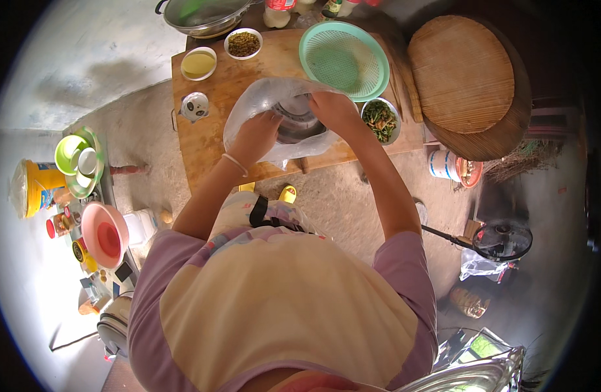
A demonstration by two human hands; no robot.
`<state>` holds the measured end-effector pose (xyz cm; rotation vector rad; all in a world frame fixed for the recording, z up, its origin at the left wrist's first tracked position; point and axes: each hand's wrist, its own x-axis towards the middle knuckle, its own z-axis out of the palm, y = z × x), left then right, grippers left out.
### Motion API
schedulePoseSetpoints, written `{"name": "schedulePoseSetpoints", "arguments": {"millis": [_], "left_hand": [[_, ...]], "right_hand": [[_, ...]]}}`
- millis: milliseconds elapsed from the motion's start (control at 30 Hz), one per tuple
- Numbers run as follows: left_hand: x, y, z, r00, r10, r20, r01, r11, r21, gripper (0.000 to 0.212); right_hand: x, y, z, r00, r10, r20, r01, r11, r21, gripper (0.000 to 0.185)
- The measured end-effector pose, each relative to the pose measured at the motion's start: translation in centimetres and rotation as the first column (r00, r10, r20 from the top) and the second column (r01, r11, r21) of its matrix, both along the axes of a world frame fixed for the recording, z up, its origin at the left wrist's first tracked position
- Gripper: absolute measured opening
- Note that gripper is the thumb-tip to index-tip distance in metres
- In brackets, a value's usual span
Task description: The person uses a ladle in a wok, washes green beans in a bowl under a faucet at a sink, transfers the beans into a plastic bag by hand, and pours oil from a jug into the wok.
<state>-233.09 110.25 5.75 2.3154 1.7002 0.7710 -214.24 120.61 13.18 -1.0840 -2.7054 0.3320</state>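
A clear plastic bag (254,98) lies spread over the near part of the wooden table (222,93), around a round metal bowl or pot (303,125). My left hand (257,134) is at the left side of the bag's mouth, its fingers inside, over the metal vessel's left edge. At the upper right of the vessel, my right hand (334,112) has its fingers closed on the bag's rim. Part of the vessel is hidden by the bag and both hands. Just right of my right hand stands a bowl of cut green vegetables (380,120).
A mint-green plastic colander (329,68) stands behind the bag. Bowls of yellow liquid (198,63) and brown food (243,44), and a panda-faced dish (195,107), are at left. A wok (205,17) and bottles line the back. A round wooden lid (462,73) is at right.
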Motion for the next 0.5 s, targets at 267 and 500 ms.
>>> {"name": "schedulePoseSetpoints", "arguments": {"millis": [267,500], "left_hand": [[-1.5,0.1,-3.5,0.935,-0.320,-0.155,0.214,0.855,-0.473,0.030],[-0.4,-1.3,-4.1,0.976,0.015,0.218,0.018,0.989,-0.150,0.023]], "right_hand": [[-1.0,-0.5,0.6,0.924,0.057,0.378,-0.112,0.986,0.125,0.014],[-2.1,-0.7,-1.0,0.971,0.150,0.184,-0.204,0.924,0.325,0.044]]}}
